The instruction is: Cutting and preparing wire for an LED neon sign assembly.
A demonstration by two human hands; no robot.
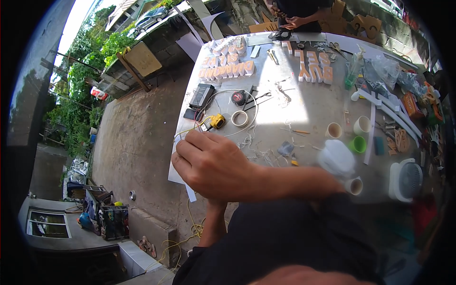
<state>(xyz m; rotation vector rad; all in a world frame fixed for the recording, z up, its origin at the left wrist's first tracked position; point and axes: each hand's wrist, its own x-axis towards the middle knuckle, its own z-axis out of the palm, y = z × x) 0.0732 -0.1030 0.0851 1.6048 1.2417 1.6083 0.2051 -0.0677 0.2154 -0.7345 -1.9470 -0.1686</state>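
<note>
My right hand (211,164) reaches across to the table's left edge, its fingers curled closed. Whatever they may hold is hidden from view. Below it rises my left forearm (215,223); the left hand is covered by the right one, so its fingers do not show. Just beyond my knuckles lies a yellow plug-like piece (217,121) with a yellow cord. Thin wires run from there toward a black power supply box (202,96). Beside these are a roll of tape (240,118), a black tape measure (238,98) and a loop of white cable (257,105).
Block letters (228,70) stand at the far left of the table (270,133), more letters (316,66) farther right. Cups (333,130), a white container (338,157) and a small fan (406,180) occupy the right side. Across the table stands another person (304,16).
</note>
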